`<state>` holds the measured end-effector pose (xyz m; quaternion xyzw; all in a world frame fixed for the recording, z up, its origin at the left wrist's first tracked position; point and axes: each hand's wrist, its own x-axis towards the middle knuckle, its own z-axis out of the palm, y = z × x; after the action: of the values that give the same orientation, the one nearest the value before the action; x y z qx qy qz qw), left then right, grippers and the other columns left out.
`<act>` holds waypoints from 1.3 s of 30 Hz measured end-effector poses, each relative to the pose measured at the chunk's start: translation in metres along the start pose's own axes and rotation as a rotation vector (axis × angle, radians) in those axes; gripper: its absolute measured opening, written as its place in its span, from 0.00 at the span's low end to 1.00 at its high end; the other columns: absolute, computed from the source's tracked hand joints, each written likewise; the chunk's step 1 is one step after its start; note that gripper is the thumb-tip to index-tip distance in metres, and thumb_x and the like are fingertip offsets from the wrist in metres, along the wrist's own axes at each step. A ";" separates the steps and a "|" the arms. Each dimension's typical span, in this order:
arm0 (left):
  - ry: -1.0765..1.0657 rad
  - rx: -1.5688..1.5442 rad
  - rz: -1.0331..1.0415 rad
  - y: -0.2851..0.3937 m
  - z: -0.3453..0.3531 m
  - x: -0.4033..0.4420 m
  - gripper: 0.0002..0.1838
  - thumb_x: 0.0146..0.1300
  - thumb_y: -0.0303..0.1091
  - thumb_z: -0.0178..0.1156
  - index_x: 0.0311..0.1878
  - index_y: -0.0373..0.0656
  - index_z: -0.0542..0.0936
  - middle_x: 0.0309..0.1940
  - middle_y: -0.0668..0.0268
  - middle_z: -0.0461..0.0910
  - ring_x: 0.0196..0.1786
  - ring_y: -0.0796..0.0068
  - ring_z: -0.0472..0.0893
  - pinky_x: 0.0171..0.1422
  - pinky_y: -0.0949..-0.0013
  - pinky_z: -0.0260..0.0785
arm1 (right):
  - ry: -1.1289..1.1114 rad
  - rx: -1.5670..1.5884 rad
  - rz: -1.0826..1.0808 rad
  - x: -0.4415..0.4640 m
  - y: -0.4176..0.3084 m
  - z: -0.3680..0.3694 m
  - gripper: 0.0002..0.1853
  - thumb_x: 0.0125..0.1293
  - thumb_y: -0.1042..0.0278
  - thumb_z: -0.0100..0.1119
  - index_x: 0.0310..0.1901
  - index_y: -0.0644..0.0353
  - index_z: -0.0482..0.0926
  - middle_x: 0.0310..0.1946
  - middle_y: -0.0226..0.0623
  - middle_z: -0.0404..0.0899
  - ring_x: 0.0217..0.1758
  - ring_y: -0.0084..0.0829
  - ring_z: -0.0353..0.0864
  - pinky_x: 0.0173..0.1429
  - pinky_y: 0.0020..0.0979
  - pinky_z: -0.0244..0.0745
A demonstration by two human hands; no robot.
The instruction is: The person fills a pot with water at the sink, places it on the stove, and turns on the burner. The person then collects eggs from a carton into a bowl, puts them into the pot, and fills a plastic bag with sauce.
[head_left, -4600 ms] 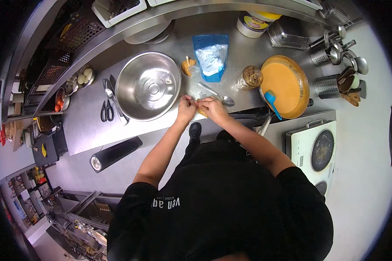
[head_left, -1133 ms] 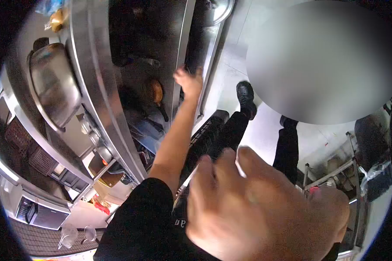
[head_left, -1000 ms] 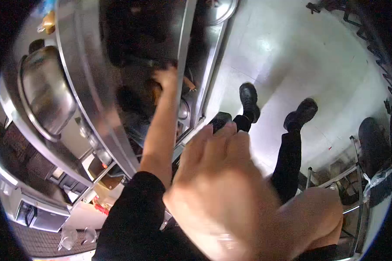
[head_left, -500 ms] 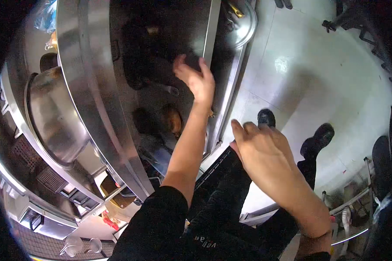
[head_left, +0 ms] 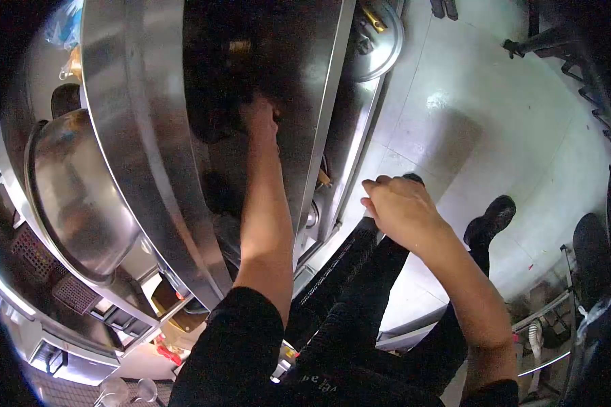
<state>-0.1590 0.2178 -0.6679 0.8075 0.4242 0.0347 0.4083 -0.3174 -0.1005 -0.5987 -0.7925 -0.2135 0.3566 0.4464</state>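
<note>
My left hand [head_left: 259, 117] reaches deep into the dark steel compartment [head_left: 331, 95], beside or against a black object [head_left: 214, 102] I cannot make out. Shadow hides its fingers, so their grip does not show. A brownish, shiny round thing [head_left: 239, 46] lies further back in the dark. My right hand [head_left: 402, 209] is in the air above my knee, over the floor side. Its fingers are curled in with the back of the hand up, and the palm side is hidden.
A large steel bowl [head_left: 81, 193] stands on the counter at left, near brown baskets [head_left: 75, 288]. A round metal tray [head_left: 387, 57] holding a yellow-handled tool [head_left: 373, 19] is at the top. Pale floor tiles [head_left: 441, 102] and a metal rack [head_left: 557, 298] lie at right.
My left hand has moved left and deeper into the compartment, from spread fingers in better light to shadow. My right hand stays curled at nearly the same place.
</note>
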 end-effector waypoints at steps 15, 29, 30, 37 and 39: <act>-0.170 -0.021 -0.178 -0.012 -0.051 -0.150 0.17 0.68 0.50 0.51 0.35 0.44 0.70 0.21 0.70 0.68 0.18 0.78 0.66 0.21 0.72 0.56 | 0.837 -0.137 0.010 0.225 -0.031 -0.017 0.14 0.64 0.67 0.50 0.49 0.61 0.76 0.54 0.43 0.69 0.55 0.46 0.71 0.59 0.42 0.72; -0.191 -0.235 -0.016 -0.011 -0.055 0.001 0.23 0.68 0.52 0.51 0.50 0.39 0.74 0.31 0.65 0.74 0.27 0.70 0.73 0.35 0.60 0.70 | 0.902 -0.436 0.309 0.139 -0.009 -0.024 0.09 0.58 0.71 0.52 0.39 0.62 0.75 0.33 0.43 0.78 0.38 0.39 0.81 0.34 0.36 0.79; -0.162 -0.161 0.019 0.004 -0.056 0.004 0.23 0.68 0.51 0.51 0.51 0.38 0.74 0.32 0.64 0.75 0.29 0.68 0.75 0.37 0.59 0.71 | 0.907 -0.447 0.321 0.121 -0.007 -0.025 0.09 0.58 0.71 0.52 0.39 0.62 0.75 0.33 0.43 0.78 0.38 0.39 0.81 0.34 0.36 0.79; 0.137 0.884 -0.007 -0.002 -0.024 0.028 0.27 0.66 0.46 0.53 0.59 0.34 0.65 0.50 0.50 0.72 0.48 0.53 0.76 0.52 0.53 0.70 | 0.367 0.283 0.273 -0.027 -0.003 -0.044 0.28 0.68 0.46 0.50 0.45 0.72 0.67 0.31 0.61 0.76 0.36 0.53 0.80 0.40 0.47 0.75; 0.112 0.993 0.115 -0.019 -0.008 0.027 0.30 0.65 0.46 0.54 0.61 0.34 0.62 0.52 0.48 0.70 0.50 0.49 0.74 0.53 0.52 0.69 | 0.474 0.335 0.314 -0.082 0.013 -0.013 0.28 0.66 0.42 0.50 0.43 0.67 0.71 0.24 0.49 0.79 0.31 0.50 0.81 0.36 0.44 0.74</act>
<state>-0.1574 0.2482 -0.6838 0.9233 0.3657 -0.1056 -0.0512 -0.3613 -0.1678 -0.5743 -0.7921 0.0830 0.2568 0.5474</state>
